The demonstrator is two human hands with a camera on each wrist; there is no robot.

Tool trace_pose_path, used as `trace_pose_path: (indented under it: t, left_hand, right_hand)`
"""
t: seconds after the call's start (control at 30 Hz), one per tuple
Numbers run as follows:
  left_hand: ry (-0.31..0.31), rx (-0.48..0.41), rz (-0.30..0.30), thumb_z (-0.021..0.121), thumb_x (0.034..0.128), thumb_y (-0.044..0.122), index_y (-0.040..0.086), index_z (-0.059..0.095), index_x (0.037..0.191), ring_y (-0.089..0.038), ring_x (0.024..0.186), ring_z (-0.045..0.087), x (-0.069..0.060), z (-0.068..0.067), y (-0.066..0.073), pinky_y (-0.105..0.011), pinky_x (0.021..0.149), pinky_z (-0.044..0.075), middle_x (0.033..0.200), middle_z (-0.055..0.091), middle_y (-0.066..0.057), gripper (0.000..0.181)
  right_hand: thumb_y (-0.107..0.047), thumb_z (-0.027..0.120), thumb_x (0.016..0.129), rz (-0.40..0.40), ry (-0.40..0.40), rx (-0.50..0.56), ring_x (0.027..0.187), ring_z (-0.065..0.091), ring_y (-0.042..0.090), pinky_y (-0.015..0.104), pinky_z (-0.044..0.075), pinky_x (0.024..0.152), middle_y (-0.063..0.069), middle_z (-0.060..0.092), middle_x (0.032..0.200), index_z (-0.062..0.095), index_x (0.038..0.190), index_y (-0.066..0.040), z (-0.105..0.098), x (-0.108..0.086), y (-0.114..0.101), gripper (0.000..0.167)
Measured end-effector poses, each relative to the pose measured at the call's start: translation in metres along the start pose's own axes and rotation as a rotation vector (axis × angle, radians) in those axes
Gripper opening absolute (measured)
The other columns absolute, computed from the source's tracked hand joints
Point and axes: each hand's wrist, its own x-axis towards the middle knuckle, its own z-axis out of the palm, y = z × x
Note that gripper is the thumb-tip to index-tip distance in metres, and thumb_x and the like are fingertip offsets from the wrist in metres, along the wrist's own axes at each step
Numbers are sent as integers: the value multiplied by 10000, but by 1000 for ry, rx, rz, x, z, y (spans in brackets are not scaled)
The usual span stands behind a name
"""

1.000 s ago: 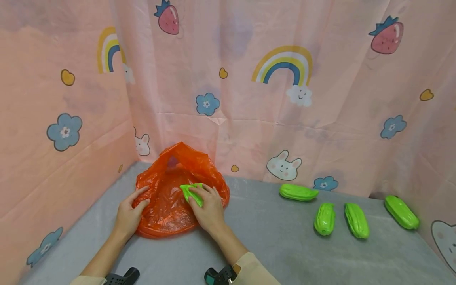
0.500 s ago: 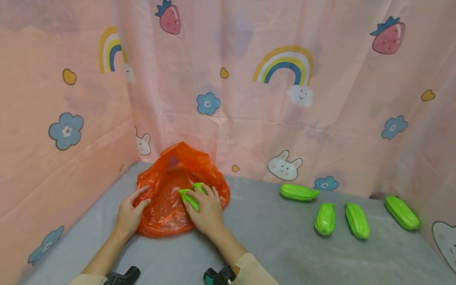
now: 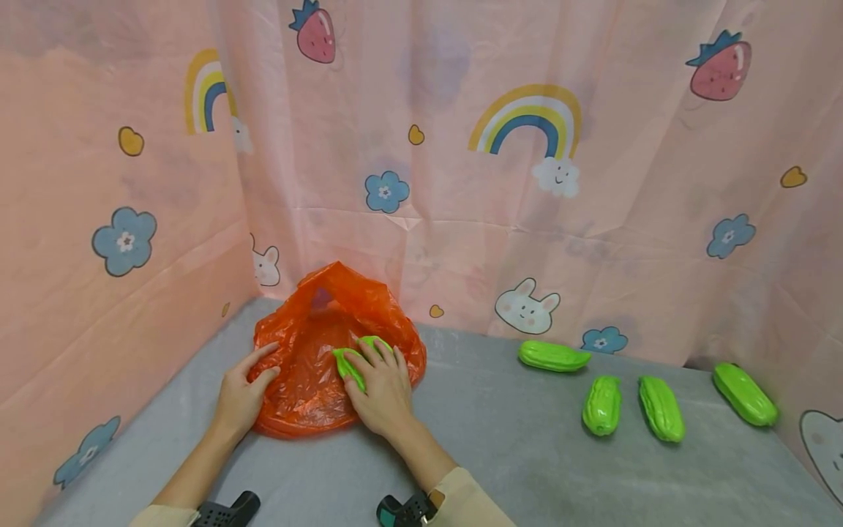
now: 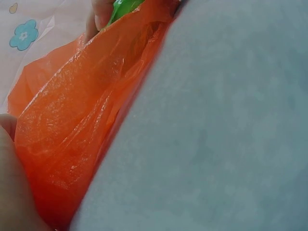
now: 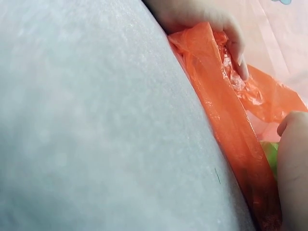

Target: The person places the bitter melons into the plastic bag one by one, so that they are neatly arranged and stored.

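Note:
An orange-red plastic bag (image 3: pixel 306 395) lies on the grey surface with its mouth spread towards me. My left hand (image 3: pixel 238 399) holds the bag's left edge between thumb and fingers; in the left wrist view, part of that hand shows beside the thin orange plastic (image 4: pixel 72 139). Inside the mouth, my right hand (image 3: pixel 382 388) grips a bright green bitter melon (image 3: pixel 350 369), its fingers spread over the top. Much of this melon is hidden under the hand. The right wrist view shows a bit of green (image 5: pixel 270 153) beside the right hand (image 5: pixel 293 163).
Several green bitter melons lie to the right: one near the back wall (image 3: pixel 553 356), two side by side, the left one (image 3: pixel 601 406) and the right one (image 3: pixel 661 410), and another by the right wall (image 3: pixel 744 394). A pink patterned curtain (image 3: pixel 448 241) encloses the surface.
My right hand has shifted slightly up and left over the melon, its fingers more spread, so green shows on both sides of the index finger. The left hand stays on the bag's edge.

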Motion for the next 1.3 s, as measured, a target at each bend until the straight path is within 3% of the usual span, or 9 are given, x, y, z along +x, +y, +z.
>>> trace_pose_path:
  t: [0.33,0.7,0.87,1.13,1.3]
  left_hand:
    - [6,3,10,553,1010,120,44,541,1445,-306,1355,465,0,1,0,21,858,313,1535,465,-243,441]
    - [10,21,-5,548,1012,133,62,543,1449,-235,1251,476,0,1,2,11,835,337,1525,486,-221,443]
    - [14,19,11,556,1017,146,68,542,1451,-259,1283,479,-1,-1,2,16,843,318,1529,477,-233,442]
    - [19,14,21,559,1016,151,71,546,1449,-276,1299,483,-1,2,3,27,853,315,1519,488,-236,441]
    - [19,12,18,552,1017,146,61,539,1452,-327,1357,470,-2,0,2,47,860,284,1526,473,-249,443]
  right_hand:
    - [-279,550,944,-3,-24,-50,1434,459,321,612,311,1185,52,597,1467,626,1395,-172,0,1,2,469]
    - [-340,567,955,-3,-46,-80,1441,454,301,597,318,1193,38,584,1477,579,1438,-189,-4,1,0,506]
    - [-380,603,966,1,-38,-85,1437,455,290,599,322,1196,55,571,1481,536,1473,-200,-7,2,-1,542]
    - [-366,651,943,72,-4,50,1415,467,351,593,332,1191,141,586,1452,636,1358,-136,-29,6,1,474]
    - [-335,650,945,104,-7,125,1392,486,373,580,395,1149,170,579,1450,617,1377,-98,-47,5,3,493]
